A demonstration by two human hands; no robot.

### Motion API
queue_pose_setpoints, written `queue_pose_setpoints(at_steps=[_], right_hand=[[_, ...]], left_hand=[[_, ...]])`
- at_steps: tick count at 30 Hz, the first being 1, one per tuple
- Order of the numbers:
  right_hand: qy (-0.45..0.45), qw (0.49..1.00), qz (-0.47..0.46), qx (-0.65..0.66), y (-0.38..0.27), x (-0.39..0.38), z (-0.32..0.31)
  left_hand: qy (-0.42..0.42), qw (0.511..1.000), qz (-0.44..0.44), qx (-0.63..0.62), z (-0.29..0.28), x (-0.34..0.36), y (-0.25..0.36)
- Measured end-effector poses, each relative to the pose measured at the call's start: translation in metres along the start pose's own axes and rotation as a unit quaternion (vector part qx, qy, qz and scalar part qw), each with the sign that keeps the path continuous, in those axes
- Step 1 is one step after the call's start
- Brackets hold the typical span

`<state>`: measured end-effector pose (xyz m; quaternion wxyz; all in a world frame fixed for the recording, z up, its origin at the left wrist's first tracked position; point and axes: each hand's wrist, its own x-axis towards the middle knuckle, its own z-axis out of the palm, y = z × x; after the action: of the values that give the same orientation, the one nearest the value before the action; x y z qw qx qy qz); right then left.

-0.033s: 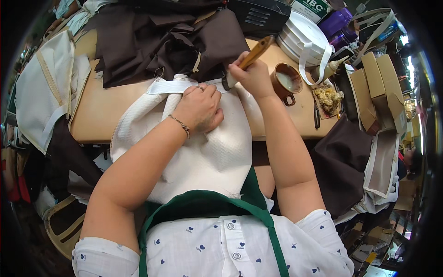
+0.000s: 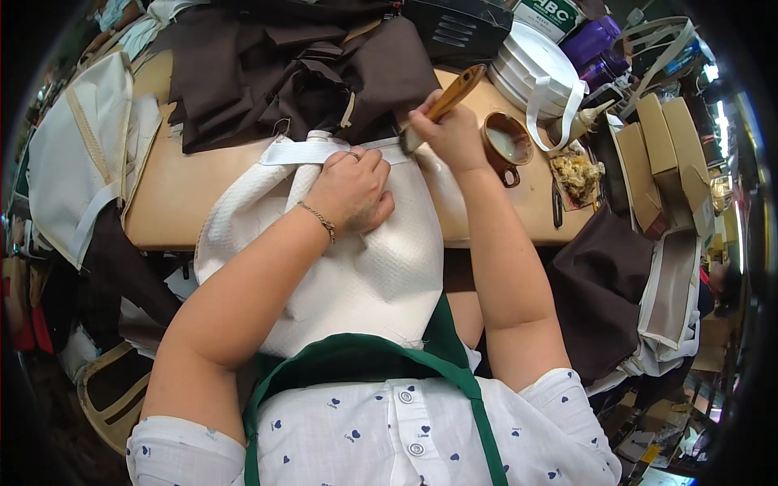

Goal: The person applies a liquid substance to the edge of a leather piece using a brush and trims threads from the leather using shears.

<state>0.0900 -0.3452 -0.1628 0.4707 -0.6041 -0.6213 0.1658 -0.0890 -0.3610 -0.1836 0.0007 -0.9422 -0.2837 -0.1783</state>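
Observation:
A white quilted piece (image 2: 356, 275) lies over the table edge and toward my lap, with a flat white strap (image 2: 288, 151) across its top and a rolled fold near the middle. My left hand (image 2: 352, 190) rests on it with curled fingers, gripping the fabric just below the strap. My right hand (image 2: 446, 134) is closed round a wooden-handled brush (image 2: 458, 85), its bristles on the top band at the right end of the strap. Beside that hand stands a brown mug (image 2: 506, 138) of milky liquid.
Dark brown fabric (image 2: 235, 73) is heaped behind the work on the tan table (image 2: 170, 202). White cloth pieces (image 2: 69, 154) lie at left. Rolls of white tape (image 2: 535, 69), purple containers (image 2: 587, 40), a crumbly yellowish pile (image 2: 575, 174) and cardboard (image 2: 656, 170) crowd the right.
The brush and my right hand have shifted slightly rightward along the top band. My left hand stays on the white piece.

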Motion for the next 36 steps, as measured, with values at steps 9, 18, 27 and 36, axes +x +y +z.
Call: queue_pose_setpoints(at_steps=[9,18,27,36], right_hand=[[-0.008,0.999,0.003,0.042,-0.019,0.004,-0.003],[-0.03,0.999,-0.012,-0.029,-0.004,-0.007,-0.016],[-0.025,0.997,0.025,0.067,-0.001,-0.031,-0.029],[-0.063,0.985,0.065,0.148,-0.005,-0.046,-0.032]], left_hand=[[0.001,1.0,-0.015,-0.01,0.001,0.004,-0.012],[-0.004,1.0,-0.014,-0.003,0.002,0.005,-0.013],[-0.013,1.0,-0.022,-0.007,0.001,0.004,-0.011],[0.07,0.997,0.012,0.006,0.008,0.0,-0.013]])
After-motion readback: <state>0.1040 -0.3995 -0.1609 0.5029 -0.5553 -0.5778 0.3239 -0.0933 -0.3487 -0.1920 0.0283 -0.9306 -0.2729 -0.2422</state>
